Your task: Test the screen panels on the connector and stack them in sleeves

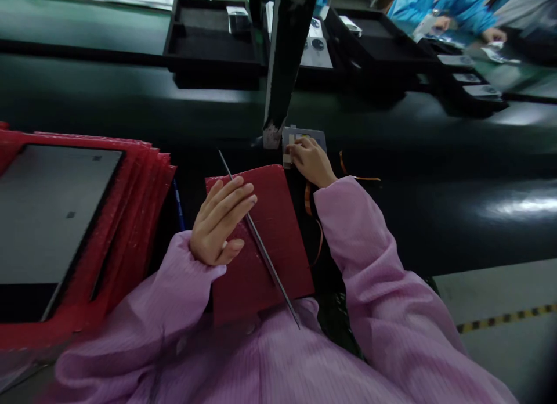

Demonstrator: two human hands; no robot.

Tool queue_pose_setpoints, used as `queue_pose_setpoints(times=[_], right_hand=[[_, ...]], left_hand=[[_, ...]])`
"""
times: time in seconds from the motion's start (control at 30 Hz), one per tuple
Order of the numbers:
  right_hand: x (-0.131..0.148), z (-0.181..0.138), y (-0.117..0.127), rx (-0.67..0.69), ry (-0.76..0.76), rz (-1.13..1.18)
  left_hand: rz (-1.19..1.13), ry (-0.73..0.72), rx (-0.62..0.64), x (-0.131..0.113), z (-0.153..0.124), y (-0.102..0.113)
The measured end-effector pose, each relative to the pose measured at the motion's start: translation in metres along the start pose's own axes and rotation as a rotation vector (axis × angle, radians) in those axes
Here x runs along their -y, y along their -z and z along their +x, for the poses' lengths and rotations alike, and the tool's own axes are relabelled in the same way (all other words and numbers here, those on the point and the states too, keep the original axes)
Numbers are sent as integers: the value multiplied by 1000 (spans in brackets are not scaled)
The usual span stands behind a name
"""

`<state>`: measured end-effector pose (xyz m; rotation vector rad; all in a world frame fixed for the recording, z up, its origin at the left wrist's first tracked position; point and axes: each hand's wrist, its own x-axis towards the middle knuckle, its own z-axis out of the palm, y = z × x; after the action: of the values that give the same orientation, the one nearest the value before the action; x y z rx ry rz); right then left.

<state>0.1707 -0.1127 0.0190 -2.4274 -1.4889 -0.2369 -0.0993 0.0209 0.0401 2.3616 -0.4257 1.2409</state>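
Note:
My left hand (220, 221) grips the edge of a thin flat panel (261, 247), fingers together on one side and thumb on the other. The panel stands on edge against a red bubble-wrap sleeve (265, 241) on my lap. My right hand (310, 159) reaches forward, fingertips pinched at a small grey box with labels (304, 138) at the foot of a dark post (285, 61). Both sleeves are pink.
A stack of red sleeves with a dark panel on top (65, 230) lies at my left. Black trays (209, 38) with small parts sit on the dark conveyor (435, 177). A person in blue (439, 9) works at the far right. Orange tape (311, 206) hangs by my right wrist.

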Motion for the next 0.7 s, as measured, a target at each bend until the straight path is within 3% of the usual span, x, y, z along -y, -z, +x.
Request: queue_pose_setpoints(times=[0.43, 0.6, 0.7], right_hand=[[-3, 2, 1, -11, 51, 21], [-7, 1, -1, -108, 52, 95], [-4, -4, 15, -229, 1, 158]], left_hand=[[-29, 12, 16, -4, 3, -2], [-16, -13, 28, 2, 0, -3], [12, -19, 11, 4, -2, -3]])
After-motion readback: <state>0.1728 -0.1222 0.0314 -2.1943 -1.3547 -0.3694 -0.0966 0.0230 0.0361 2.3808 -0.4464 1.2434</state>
